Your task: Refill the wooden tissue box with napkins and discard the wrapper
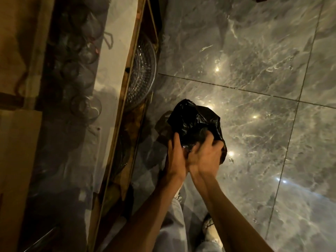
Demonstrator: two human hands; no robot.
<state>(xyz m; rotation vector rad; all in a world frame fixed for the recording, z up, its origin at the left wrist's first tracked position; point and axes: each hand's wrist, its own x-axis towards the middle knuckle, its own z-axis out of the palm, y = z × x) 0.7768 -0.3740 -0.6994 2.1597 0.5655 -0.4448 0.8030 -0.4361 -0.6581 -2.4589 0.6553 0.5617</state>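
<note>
From the head camera you are looking down at a glossy grey marble-patterned tile floor (254, 51), its dark grout lines crossing beyond and to the right of your hands, with small bright light reflections scattered just past and right of the right hand. The room is dim and warm-lit.

To the left of your hands runs a wood-framed glass tabletop (116, 57), its wooden edge slanting from the top of the view down to the bottom left. Under the glass, on a lower shelf well beyond your left hand, sits a cut-glass bowl (143, 73); whether anything is in it cannot be told. Further left, rounded glassware (85, 106) shows dimly through the reflective top.

Both hands meet at a crumpled black plastic bag (196, 124) held above the floor. Your left hand (175, 157) is curled around the bag's near left edge, fingers wrapped onto the plastic. Your right hand (205, 153) is blurred, fingers bent and pressed into the bag's opening; whether it grips the plastic or something inside cannot be told. The wrapper and the wooden tissue box cannot be made out.

Below your forearms, light trousers (174, 224) and a pale shoe (211, 231) show near the bottom.
</note>
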